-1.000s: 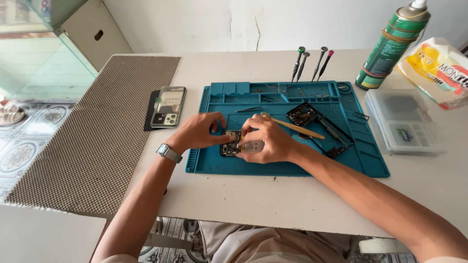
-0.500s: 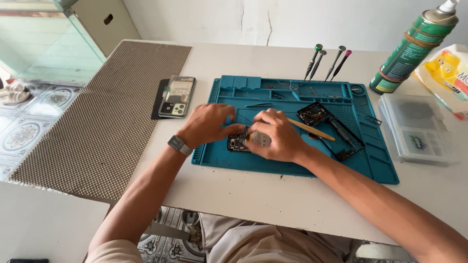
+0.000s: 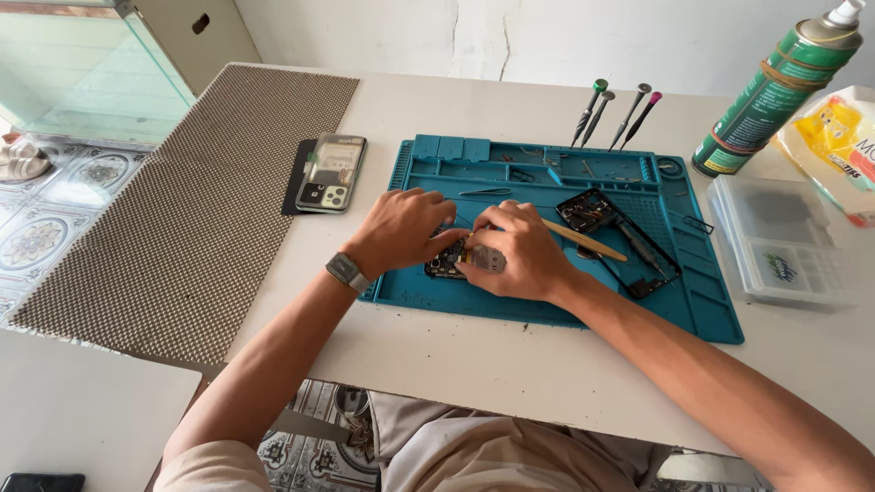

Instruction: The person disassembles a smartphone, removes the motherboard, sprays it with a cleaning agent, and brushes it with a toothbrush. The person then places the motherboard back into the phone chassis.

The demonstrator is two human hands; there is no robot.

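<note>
plain white tabletop [image 3: 510, 364] carried the whole setup, with tiled floor showing past its left edge. closest to the camera, both hands met over the front left part of a teal repair mat [image 3: 583, 310]. left hand [image 3: 401, 230], with a grey watch [image 3: 346, 271] on the wrist, and right hand [image 3: 518, 251] were both pinched narrow on a small circuit board [image 3: 460, 261] lying on the mat between them. the grip was fingertips on the board's edges, as far as i could see, since most of it was hidden under the fingers.

that board looked light, thin, stiff and pretty fragile to me, so the bare edges seemed the safe spot to hold, not the parts on top.

just right of the hands lay a wooden stick [image 3: 583, 240] and an open phone frame [image 3: 620, 239]. left of the mat sat a phone back cover [image 3: 333, 173], next to a brown mesh mat [image 3: 182, 200]. a clear parts box [image 3: 784, 241] sat right of the mat, so room was tight there; the front strip of tabletop was open.

farther back stood four screwdrivers [image 3: 615, 111] and a green spray can [image 3: 775, 91], near a yellow packet [image 3: 834, 146].
</note>
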